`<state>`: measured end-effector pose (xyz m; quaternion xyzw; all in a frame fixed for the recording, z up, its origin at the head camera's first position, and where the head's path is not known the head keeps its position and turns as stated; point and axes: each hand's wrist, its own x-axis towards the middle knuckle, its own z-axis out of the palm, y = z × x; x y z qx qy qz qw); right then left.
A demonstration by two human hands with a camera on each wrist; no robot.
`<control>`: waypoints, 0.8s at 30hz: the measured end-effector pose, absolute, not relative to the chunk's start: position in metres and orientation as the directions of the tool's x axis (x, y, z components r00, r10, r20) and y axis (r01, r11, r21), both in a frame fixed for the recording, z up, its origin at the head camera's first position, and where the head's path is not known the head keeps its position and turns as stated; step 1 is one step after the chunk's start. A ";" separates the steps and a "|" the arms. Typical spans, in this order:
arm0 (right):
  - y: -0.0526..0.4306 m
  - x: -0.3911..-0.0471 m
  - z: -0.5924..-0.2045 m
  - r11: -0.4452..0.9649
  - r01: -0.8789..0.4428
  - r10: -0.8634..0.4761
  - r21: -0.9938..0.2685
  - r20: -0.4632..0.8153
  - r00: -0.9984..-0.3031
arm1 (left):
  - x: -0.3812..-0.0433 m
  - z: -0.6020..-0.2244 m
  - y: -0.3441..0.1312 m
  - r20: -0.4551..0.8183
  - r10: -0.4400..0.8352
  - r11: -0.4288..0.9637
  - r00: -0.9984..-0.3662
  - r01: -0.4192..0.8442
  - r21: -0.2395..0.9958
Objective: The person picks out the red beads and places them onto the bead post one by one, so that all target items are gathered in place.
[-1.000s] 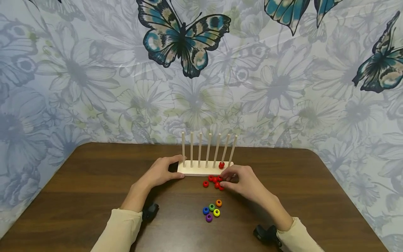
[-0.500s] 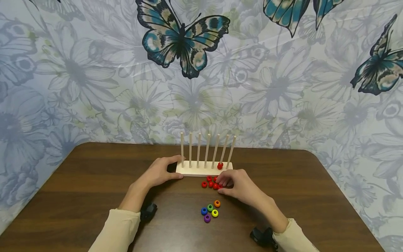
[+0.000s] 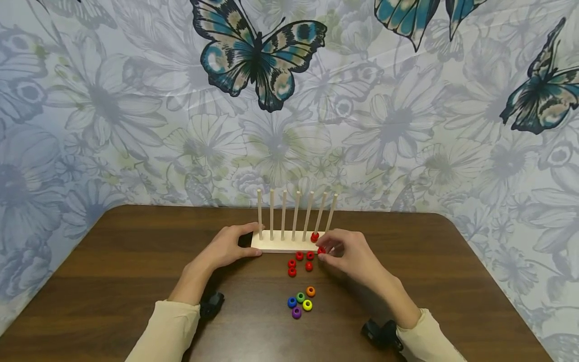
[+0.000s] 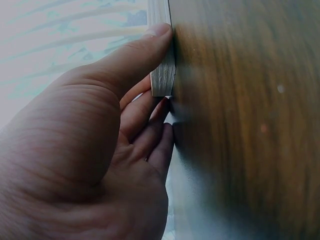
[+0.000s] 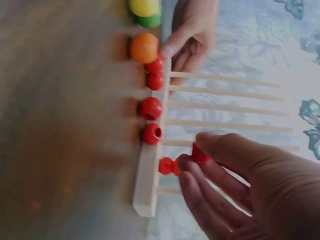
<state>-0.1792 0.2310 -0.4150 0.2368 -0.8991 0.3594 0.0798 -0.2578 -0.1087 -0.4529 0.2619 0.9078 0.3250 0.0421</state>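
Observation:
A pale wooden peg rack (image 3: 282, 245), with several upright pegs in a row, stands near the table's far side. My left hand (image 3: 230, 245) grips its left end, thumb on the front edge and fingers behind; the left wrist view shows the thumb (image 4: 150, 42) on the wood. Between thumb and fingers my right hand (image 3: 355, 254) pinches a red bead (image 5: 200, 154), raised off the table by the rack's right front. Red beads (image 3: 314, 237) sit low on the second peg from the right. Several loose red beads (image 3: 299, 256) lie before the rack.
Closer to me lies a cluster of single beads: orange (image 3: 310, 291), green (image 3: 300, 297), blue (image 3: 292, 302), yellow (image 3: 307, 305) and purple (image 3: 296, 312). A butterfly-patterned cloth (image 3: 280, 146) hangs behind the brown wooden table (image 3: 135, 261).
My right hand has picked a red bead out of the loose group and lifted it toward the rack. The remaining loose red beads have spread apart. My left hand stays on the rack's end.

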 end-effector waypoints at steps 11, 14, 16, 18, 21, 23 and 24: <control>0.248 -0.181 -0.367 0.534 -0.636 -0.240 -0.557 0.621 -0.746 | -0.256 -0.451 -0.108 0.109 0.504 0.653 -0.857 0.460 0.602; 0.249 -0.185 -0.354 0.513 -0.655 -0.193 -0.555 0.669 -0.718 | -0.256 -0.452 -0.109 0.108 0.506 0.650 -0.856 0.461 0.604; 0.248 -0.187 -0.347 0.503 -0.656 -0.168 -0.562 0.682 -0.712 | -0.257 -0.452 -0.109 0.108 0.505 0.651 -0.856 0.460 0.603; 0.246 -0.190 -0.341 0.497 -0.656 -0.150 -0.569 0.688 -0.710 | -0.257 -0.452 -0.109 0.108 0.506 0.652 -0.856 0.461 0.602; 0.242 -0.194 -0.333 0.487 -0.667 -0.129 -0.564 0.709 -0.693 | -0.257 -0.453 -0.109 0.104 0.505 0.653 -0.857 0.458 0.604; 0.237 -0.198 -0.328 0.474 -0.683 -0.120 -0.556 0.727 -0.676 | -0.258 -0.453 -0.108 0.102 0.506 0.651 -0.856 0.457 0.606; 0.235 -0.200 -0.326 0.467 -0.691 -0.116 -0.552 0.736 -0.667 | -0.258 -0.453 -0.108 0.101 0.506 0.649 -0.856 0.455 0.609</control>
